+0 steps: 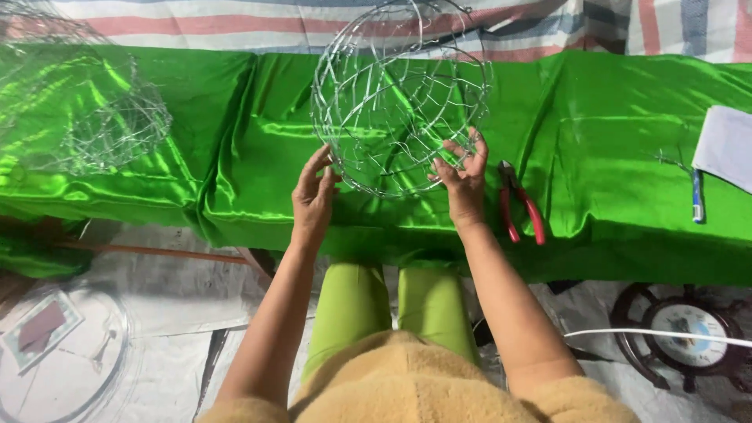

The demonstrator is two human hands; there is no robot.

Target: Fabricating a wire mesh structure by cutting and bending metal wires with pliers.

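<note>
Silver wire, bent and woven into an open dome-shaped wire frame (399,94), stands tilted on its lower rim at the near edge of the table (627,235), held between the person's two hands. The left hand (313,196) has its fingers (319,160) spread and pressed against the rim on the left side, more bracing than clamped. The right hand (462,176) has its fingers (454,149) curled around the rim wire on the right, a light grasp on the frame.

It looks light for its bulk and fairly stiff along the thick rim, but the thinner mesh strands would likely bend or snag if squeezed; the rim ring, where the fingers already sit, seems the soundest place to hold. Bare wire may be slick and could have sharp ends.

Just right of the right fingers lie red-handled pliers (521,204). Farther right are a blue pen (697,196) and a white sheet of paper (724,145). Well left of the left fingers sits a second wire frame (102,117).

A shiny, creased green satin cloth (235,157) covers the table, probably slippery. Behind it hangs striped fabric (196,19); below, the floor (157,313) is covered with pale sheeting.
</note>
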